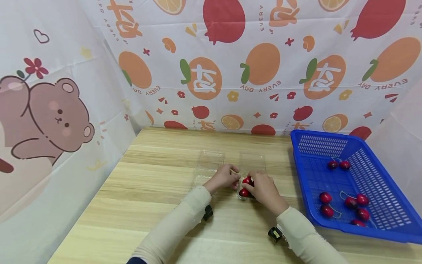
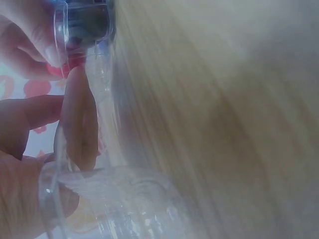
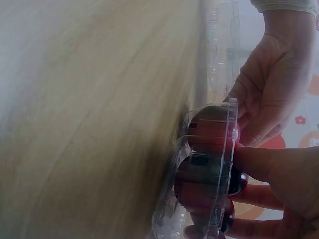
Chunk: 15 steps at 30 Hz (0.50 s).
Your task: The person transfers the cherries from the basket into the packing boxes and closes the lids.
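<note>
The place looks like a curtained tabletop booth set up for recording; whether it stands in a home, lab or office cannot be told. Beyond the left hand and right hand, a fruit-print cloth hangs as a backdrop, with a bear-print cloth to their left. Beneath them lies a wood-grain tabletop; just behind the right hand sits a black wrist camera.

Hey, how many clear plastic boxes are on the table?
2. The left box is partly behind the left hand; the right box, with cherries in it, is partly covered by the right hand. No others show.
</note>
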Motion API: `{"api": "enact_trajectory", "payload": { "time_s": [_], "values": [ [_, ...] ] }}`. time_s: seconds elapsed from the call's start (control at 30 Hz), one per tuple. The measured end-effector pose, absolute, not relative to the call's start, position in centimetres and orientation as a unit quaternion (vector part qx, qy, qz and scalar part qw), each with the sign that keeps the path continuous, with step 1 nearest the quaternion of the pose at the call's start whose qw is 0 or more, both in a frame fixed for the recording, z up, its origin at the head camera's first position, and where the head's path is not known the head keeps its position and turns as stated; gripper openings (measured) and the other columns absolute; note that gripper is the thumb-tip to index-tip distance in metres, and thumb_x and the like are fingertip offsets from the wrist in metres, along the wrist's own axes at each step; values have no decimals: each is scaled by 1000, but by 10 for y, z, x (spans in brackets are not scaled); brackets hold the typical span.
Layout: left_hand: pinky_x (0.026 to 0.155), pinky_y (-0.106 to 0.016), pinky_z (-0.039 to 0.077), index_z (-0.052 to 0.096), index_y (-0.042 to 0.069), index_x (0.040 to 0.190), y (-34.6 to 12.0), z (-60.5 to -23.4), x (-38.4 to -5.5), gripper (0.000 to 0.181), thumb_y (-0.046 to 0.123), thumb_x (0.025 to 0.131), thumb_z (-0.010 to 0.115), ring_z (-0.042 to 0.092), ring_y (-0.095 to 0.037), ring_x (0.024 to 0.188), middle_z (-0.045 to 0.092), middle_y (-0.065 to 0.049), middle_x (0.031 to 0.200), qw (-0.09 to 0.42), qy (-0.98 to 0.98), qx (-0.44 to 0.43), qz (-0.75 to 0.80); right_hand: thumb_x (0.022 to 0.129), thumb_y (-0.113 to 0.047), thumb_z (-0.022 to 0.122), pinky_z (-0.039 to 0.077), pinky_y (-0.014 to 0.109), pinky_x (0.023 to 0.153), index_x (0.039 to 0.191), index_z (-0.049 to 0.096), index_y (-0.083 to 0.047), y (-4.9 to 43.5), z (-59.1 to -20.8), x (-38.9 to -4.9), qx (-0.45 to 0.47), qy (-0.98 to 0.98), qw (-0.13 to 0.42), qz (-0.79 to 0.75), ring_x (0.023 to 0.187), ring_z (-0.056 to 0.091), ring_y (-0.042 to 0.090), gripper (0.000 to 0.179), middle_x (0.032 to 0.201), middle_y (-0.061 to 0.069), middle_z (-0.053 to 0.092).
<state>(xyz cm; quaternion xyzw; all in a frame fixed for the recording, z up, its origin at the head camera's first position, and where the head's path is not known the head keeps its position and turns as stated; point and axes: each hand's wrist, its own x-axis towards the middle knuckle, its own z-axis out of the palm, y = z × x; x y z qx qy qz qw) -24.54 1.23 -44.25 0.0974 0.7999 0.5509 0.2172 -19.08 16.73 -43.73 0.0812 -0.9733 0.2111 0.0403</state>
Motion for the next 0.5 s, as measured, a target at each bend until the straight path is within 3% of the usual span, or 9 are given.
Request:
{"api": "enact_trajectory", "payload": {
  "time_s": [0.5],
  "values": [
    [61, -33, 62, 55, -8, 116, 13, -443, -246, 24, 0, 93, 58, 61, -15, 57, 66, -17, 78, 220, 796, 98, 556, 85, -29, 73, 54, 36, 61, 82, 68, -8, 166, -438, -191, 91, -971, 40, 216, 69, 58, 16, 21, 75, 1, 64]
  ]
}}
